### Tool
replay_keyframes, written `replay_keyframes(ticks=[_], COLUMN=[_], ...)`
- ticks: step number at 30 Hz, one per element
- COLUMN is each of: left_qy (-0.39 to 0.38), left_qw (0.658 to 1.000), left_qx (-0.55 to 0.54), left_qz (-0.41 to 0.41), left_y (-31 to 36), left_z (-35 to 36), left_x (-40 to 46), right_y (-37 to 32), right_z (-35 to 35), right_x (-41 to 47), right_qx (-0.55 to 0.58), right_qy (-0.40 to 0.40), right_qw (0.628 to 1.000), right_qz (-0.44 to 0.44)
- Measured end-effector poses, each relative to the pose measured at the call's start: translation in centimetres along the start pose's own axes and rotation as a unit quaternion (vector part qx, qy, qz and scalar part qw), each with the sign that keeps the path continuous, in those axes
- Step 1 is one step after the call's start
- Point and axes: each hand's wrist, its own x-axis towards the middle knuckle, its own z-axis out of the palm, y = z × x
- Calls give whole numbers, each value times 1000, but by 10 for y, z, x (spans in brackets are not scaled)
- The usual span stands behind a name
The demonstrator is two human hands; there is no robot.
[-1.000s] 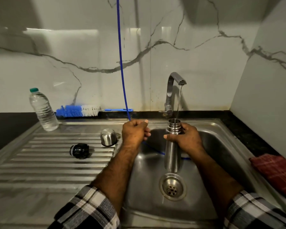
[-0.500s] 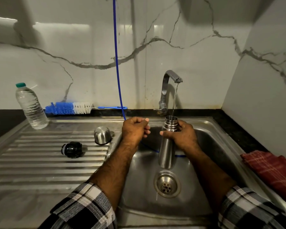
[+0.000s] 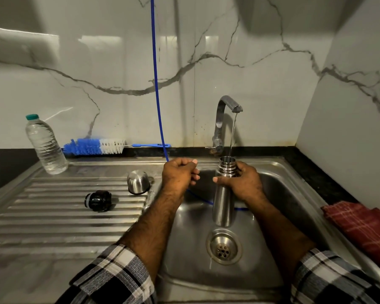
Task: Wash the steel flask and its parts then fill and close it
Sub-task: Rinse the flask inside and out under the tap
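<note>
Filling step: my right hand [image 3: 242, 183] grips the flask [image 3: 223, 194] under the tap [image 3: 227, 106], left hand [image 3: 180, 175] loosely curled, empty. Next up, the black stopper [image 3: 98, 200].

A glossy white marble-look wall [image 3: 261, 88] with grey veins fills the upper frame, catching soft rectangular light reflections at upper left. A second wall panel [image 3: 349, 119] meets it in a corner at right. A dark stone strip [image 3: 11, 159] runs along the base, mid-left. Shadow darkens the top right.
</note>
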Motion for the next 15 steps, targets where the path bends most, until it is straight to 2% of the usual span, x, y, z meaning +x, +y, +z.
replay_keyframes(ticks=[15], left_qy=[-7], left_qw=[1000], left_qx=[-9], left_qz=[0], left_y=[2], left_z=[-4], left_x=[2], right_y=[3], right_z=[3], right_x=[-3], right_qx=[-1], right_qy=[-1], right_qw=[1000], right_qz=[-1])
